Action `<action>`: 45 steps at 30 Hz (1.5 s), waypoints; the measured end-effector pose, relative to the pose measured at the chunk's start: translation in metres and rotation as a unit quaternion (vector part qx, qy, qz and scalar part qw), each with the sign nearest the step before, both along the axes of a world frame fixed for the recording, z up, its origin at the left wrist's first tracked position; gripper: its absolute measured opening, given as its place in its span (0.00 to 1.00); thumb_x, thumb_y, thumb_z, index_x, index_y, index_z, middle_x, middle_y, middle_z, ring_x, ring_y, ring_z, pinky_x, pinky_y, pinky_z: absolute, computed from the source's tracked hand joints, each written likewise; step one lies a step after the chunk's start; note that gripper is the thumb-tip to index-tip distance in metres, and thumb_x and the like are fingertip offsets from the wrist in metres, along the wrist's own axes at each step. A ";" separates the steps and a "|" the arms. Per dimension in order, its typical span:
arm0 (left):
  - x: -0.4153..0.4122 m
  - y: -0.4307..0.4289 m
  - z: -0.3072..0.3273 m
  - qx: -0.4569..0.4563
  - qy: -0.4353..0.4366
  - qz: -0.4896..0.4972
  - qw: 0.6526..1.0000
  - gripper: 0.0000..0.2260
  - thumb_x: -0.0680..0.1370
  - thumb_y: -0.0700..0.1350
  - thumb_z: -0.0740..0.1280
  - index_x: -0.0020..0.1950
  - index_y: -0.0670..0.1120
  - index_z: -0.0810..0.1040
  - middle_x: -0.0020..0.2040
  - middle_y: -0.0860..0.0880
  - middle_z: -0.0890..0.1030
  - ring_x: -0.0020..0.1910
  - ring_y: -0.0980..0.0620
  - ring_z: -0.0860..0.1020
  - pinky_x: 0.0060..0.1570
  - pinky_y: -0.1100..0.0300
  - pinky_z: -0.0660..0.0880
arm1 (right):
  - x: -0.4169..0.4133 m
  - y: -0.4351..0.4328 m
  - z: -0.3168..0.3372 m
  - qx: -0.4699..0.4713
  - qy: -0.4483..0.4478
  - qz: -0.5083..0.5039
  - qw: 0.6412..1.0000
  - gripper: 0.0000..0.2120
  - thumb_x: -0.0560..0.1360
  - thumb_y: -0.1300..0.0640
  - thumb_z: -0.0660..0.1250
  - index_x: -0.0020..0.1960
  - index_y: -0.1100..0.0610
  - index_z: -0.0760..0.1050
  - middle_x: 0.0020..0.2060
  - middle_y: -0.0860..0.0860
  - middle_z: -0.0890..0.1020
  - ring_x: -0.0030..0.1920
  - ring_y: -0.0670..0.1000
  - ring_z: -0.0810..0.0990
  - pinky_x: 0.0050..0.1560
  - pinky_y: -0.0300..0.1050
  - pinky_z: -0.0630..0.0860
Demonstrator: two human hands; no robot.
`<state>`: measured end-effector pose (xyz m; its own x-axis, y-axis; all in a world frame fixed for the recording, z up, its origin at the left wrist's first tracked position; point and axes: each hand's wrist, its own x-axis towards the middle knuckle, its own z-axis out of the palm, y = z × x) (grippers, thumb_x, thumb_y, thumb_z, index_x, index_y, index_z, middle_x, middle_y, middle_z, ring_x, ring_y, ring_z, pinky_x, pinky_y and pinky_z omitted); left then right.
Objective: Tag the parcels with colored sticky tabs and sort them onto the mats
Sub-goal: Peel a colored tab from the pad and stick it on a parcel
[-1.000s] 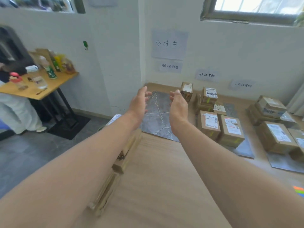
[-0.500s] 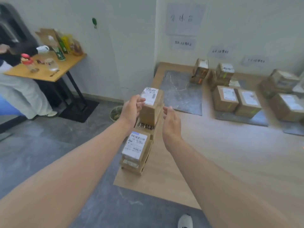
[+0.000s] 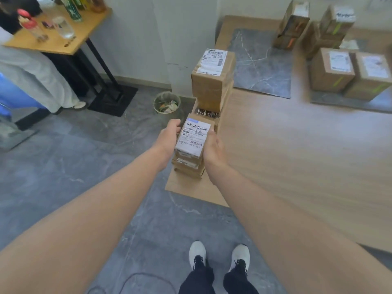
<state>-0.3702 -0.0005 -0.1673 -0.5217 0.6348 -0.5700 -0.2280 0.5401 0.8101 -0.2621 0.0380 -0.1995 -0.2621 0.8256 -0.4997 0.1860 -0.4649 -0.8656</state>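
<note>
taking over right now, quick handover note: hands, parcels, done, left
Hands: left hand and right hand both grip the top parcel of the near stack at the left edge of the table; no tab visible on it.
Behind it: a taller stack, also waiting.
Done: boxes with green tabs sit on the right mat; a lone parcel stands at the left mat's far corner.
Left: tag and place the held parcel, then the two stacks.

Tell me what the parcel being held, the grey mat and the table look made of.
Parcel: brown cardboard, matte, judging by its tan faces, with a white printed paper label on top.
Mat: grey with white veins like marble, but it lies thin and flat, so it is perhaps printed vinyl or rubber.
Table: pale wood grain, smooth and even, probably laminate rather than solid wood.
</note>
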 end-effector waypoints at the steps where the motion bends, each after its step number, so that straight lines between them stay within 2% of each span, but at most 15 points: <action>1: 0.001 -0.004 -0.002 -0.008 -0.008 -0.006 1.000 0.23 0.83 0.59 0.53 0.58 0.46 0.81 0.47 0.51 0.87 0.46 0.54 0.81 0.51 0.56 0.73 | 0.000 -0.003 -0.002 -0.004 0.000 0.003 1.000 0.24 0.83 0.38 0.50 0.61 0.52 0.77 0.56 0.50 0.84 0.56 0.51 0.82 0.65 0.53 0.76; 3: 0.003 -0.010 -0.005 -0.009 -0.019 0.001 1.000 0.22 0.83 0.58 0.53 0.52 0.46 0.82 0.42 0.51 0.87 0.46 0.51 0.83 0.54 0.54 0.76 | 0.000 -0.006 -0.004 -0.006 0.001 0.001 1.000 0.25 0.82 0.38 0.51 0.63 0.52 0.77 0.56 0.50 0.84 0.56 0.52 0.83 0.65 0.54 0.76; 6: 0.001 -0.013 0.003 0.007 -0.032 0.024 0.999 0.23 0.83 0.58 0.54 0.55 0.43 0.82 0.44 0.49 0.87 0.51 0.47 0.83 0.58 0.51 0.78 | 0.002 -0.002 0.004 -0.012 0.015 -0.003 1.000 0.23 0.84 0.41 0.51 0.65 0.52 0.76 0.56 0.51 0.84 0.56 0.51 0.83 0.63 0.52 0.77; 10: 0.008 -0.008 0.023 0.023 -0.032 0.020 0.999 0.25 0.83 0.58 0.54 0.56 0.42 0.82 0.47 0.46 0.87 0.50 0.45 0.84 0.54 0.50 0.80 | 0.013 0.005 0.024 0.021 0.025 -0.016 0.999 0.21 0.85 0.42 0.51 0.62 0.51 0.79 0.53 0.49 0.85 0.53 0.50 0.84 0.60 0.52 0.79; 13: 0.018 -0.002 0.040 0.039 -0.034 0.001 0.999 0.25 0.83 0.58 0.54 0.55 0.41 0.82 0.46 0.45 0.87 0.49 0.43 0.83 0.56 0.48 0.80 | 0.027 0.012 0.045 0.031 0.023 -0.036 0.999 0.23 0.83 0.40 0.51 0.61 0.49 0.80 0.52 0.48 0.85 0.52 0.51 0.84 0.61 0.54 0.79; 16: 0.030 0.008 0.059 0.058 -0.043 -0.005 0.997 0.24 0.82 0.58 0.55 0.55 0.40 0.81 0.41 0.46 0.87 0.45 0.43 0.83 0.58 0.46 0.80 | 0.047 0.018 0.072 0.044 0.019 -0.052 0.997 0.26 0.81 0.37 0.50 0.58 0.49 0.82 0.50 0.47 0.86 0.51 0.51 0.84 0.61 0.53 0.78; 21: 0.070 0.033 0.096 0.092 -0.034 -0.047 0.994 0.24 0.82 0.58 0.56 0.54 0.40 0.81 0.40 0.45 0.87 0.45 0.41 0.83 0.55 0.45 0.81 | 0.092 0.035 0.111 0.071 0.027 -0.103 0.992 0.27 0.75 0.34 0.50 0.50 0.48 0.83 0.47 0.48 0.87 0.49 0.54 0.85 0.59 0.56 0.80; 24: 0.101 0.049 0.115 0.101 -0.023 -0.071 0.992 0.24 0.82 0.58 0.56 0.54 0.40 0.82 0.43 0.44 0.87 0.44 0.42 0.83 0.57 0.44 0.80 | 0.126 0.048 0.130 0.079 0.037 -0.126 0.988 0.24 0.81 0.38 0.51 0.46 0.48 0.82 0.46 0.49 0.87 0.47 0.54 0.86 0.55 0.53 0.82; 27: 0.136 0.067 0.131 0.107 -0.020 -0.095 0.989 0.23 0.82 0.58 0.56 0.49 0.42 0.82 0.40 0.45 0.87 0.43 0.43 0.83 0.56 0.46 0.80 | 0.161 0.061 0.145 0.092 0.042 -0.144 0.984 0.24 0.82 0.39 0.51 0.49 0.49 0.82 0.47 0.50 0.87 0.47 0.53 0.86 0.52 0.52 0.83; 29: 0.162 0.080 0.141 0.112 -0.018 -0.100 0.988 0.23 0.82 0.58 0.56 0.49 0.42 0.81 0.43 0.43 0.86 0.44 0.42 0.83 0.56 0.46 0.80 | 0.187 0.072 0.154 0.101 0.041 -0.157 0.982 0.25 0.81 0.37 0.50 0.53 0.50 0.82 0.48 0.50 0.87 0.47 0.54 0.86 0.53 0.53 0.83; 32: 0.201 0.101 0.151 0.123 -0.016 -0.112 0.986 0.24 0.82 0.58 0.57 0.52 0.40 0.82 0.46 0.41 0.87 0.45 0.40 0.83 0.57 0.45 0.80 | 0.232 0.088 0.166 0.108 0.045 -0.163 0.980 0.25 0.83 0.38 0.50 0.58 0.50 0.81 0.50 0.50 0.87 0.48 0.53 0.86 0.54 0.52 0.82; 37: 0.278 0.134 0.166 0.142 -0.018 -0.147 0.979 0.24 0.83 0.57 0.55 0.55 0.39 0.82 0.47 0.42 0.87 0.46 0.42 0.83 0.57 0.46 0.80 | 0.316 0.118 0.188 0.118 0.054 -0.175 0.976 0.23 0.84 0.39 0.51 0.60 0.49 0.81 0.49 0.49 0.87 0.47 0.52 0.87 0.51 0.50 0.83; 42: 0.351 0.159 0.182 0.153 -0.018 -0.163 0.974 0.23 0.82 0.56 0.56 0.53 0.39 0.82 0.44 0.43 0.86 0.42 0.42 0.83 0.55 0.46 0.80 | 0.394 0.140 0.206 0.132 0.052 -0.176 0.974 0.21 0.84 0.43 0.50 0.59 0.49 0.79 0.48 0.48 0.86 0.43 0.48 0.85 0.36 0.41 0.76; 45: 0.385 0.168 0.191 0.163 -0.008 -0.184 0.969 0.23 0.82 0.56 0.56 0.53 0.40 0.82 0.46 0.41 0.86 0.43 0.41 0.84 0.54 0.45 0.80 | 0.431 0.149 0.216 0.144 0.043 -0.184 0.971 0.21 0.85 0.43 0.50 0.59 0.50 0.78 0.47 0.49 0.85 0.41 0.47 0.84 0.32 0.39 0.74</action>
<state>0.0153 0.1680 0.0239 -0.2177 0.9243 -0.3134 -0.0820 0.3026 0.9496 0.1684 0.1874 0.0165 0.0456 0.9738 -0.2228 -0.0260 -0.2218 -0.9747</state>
